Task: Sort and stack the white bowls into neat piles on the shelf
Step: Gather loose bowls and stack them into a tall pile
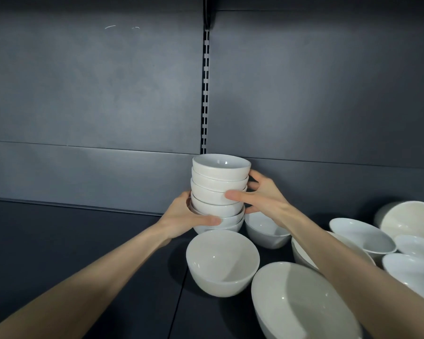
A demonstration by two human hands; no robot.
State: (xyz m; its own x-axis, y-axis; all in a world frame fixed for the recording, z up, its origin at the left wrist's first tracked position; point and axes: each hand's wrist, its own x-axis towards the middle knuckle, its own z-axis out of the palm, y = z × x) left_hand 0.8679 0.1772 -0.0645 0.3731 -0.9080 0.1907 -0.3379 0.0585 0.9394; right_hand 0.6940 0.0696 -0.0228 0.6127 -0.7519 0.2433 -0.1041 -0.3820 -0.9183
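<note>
In the head view, a stack of white bowls [219, 189] stands toward the back of the dark shelf [83, 245]. It is just in front of the slotted upright [205, 94] that splits the grey back panel [96, 94]. The left hand [185, 217] grips the lower bowls, with the thumb laid across their front and the fingers wrapped round the far left side. The right hand [261, 195] grips higher up, its thumb pressed on a middle bowl and its fingers curled round the right flank. A single bowl [222, 263] sits just in front and hides the base, so I cannot tell whether the stack rests on the shelf or is lifted clear.

The bowls do not nest evenly. Their rims step out of line, and the lower ones look tipped against those above. Another bowl [264, 232] sits just right of the stack under the right wrist. A large bowl [301, 304] lies tilted near the front, and a cluster of loose bowls [387, 241] crowds the right end, some leaning on each other.

The main risk, as I judge it, is the top bowls, which neither hand holds. A quick shift or tilt could slide them off the uneven seating. Glazed surfaces offer little grip, so a squeeze from the sides may let a middle bowl slip. The right forearm passes close over its neighbours and could knock one.
</note>
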